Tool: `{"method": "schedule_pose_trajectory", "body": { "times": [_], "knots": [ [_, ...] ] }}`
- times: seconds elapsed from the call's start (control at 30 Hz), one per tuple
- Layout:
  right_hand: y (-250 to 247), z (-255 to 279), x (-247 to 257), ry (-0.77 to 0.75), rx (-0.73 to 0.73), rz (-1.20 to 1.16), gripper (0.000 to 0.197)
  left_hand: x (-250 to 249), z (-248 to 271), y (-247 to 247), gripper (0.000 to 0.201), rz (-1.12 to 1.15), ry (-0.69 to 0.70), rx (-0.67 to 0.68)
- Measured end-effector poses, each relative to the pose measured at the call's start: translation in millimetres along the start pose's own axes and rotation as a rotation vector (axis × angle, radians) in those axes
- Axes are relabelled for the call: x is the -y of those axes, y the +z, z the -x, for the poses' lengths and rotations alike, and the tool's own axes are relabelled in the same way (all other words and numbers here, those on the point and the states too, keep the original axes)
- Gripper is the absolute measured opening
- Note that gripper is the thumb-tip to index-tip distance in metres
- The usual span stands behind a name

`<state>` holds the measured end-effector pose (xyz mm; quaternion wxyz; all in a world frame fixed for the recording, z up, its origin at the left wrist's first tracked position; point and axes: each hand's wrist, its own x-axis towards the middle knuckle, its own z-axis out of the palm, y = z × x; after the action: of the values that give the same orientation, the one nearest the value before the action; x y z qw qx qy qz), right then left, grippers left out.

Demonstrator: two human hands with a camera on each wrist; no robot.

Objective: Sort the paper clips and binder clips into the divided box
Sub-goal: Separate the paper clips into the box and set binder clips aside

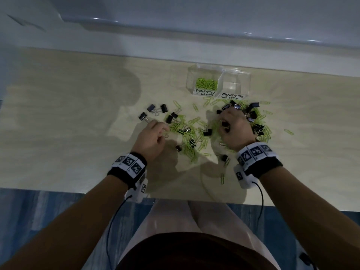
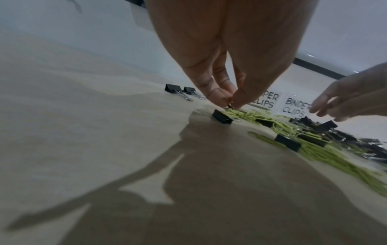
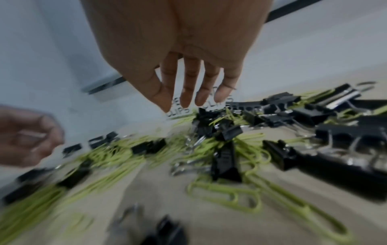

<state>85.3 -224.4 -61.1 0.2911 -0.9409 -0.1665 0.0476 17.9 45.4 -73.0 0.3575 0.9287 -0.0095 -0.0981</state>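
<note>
A clear divided box stands at the back of the table. Its left half, labelled PAPER CLIPS, holds green paper clips; the BINDER CLIPS half looks bare. Green paper clips and black binder clips lie mixed in front of it. My left hand pinches the wire handle of a black binder clip at the pile's left edge. My right hand hovers over the right heap of binder clips, fingers straight and pointing down, holding nothing.
Three binder clips lie apart to the left of the pile. Stray paper clips lie to the right and near the front edge. A low wall runs behind the box. The table's near edge is close to my body.
</note>
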Motion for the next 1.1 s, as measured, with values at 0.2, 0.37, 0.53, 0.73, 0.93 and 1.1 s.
{"method": "schedule_pose_trajectory", "body": {
  "times": [0.2,0.37,0.53,0.73,0.93,1.1],
  "knots": [
    [23,10,12,-0.023,0.212,0.130,0.032,-17,7,25,0.024,-0.082,0.211,0.172],
    [24,5,16,-0.004,0.251,0.103,0.025,-17,7,28,0.024,-0.017,0.193,0.123],
    [12,5,6,-0.003,0.214,-0.032,0.018,-7,2,5,0.022,0.041,0.050,0.085],
    [-2,6,-8,0.082,0.014,0.149,0.015,13,-16,-22,0.035,-0.176,-0.015,-0.053],
    [17,-8,43,-0.060,0.150,0.115,0.027,-12,-38,-3,0.047,-0.272,0.194,0.215],
    [31,-20,64,-0.051,0.426,0.204,0.035,-8,-29,5,0.020,-0.244,0.210,0.180]
  ]
}}
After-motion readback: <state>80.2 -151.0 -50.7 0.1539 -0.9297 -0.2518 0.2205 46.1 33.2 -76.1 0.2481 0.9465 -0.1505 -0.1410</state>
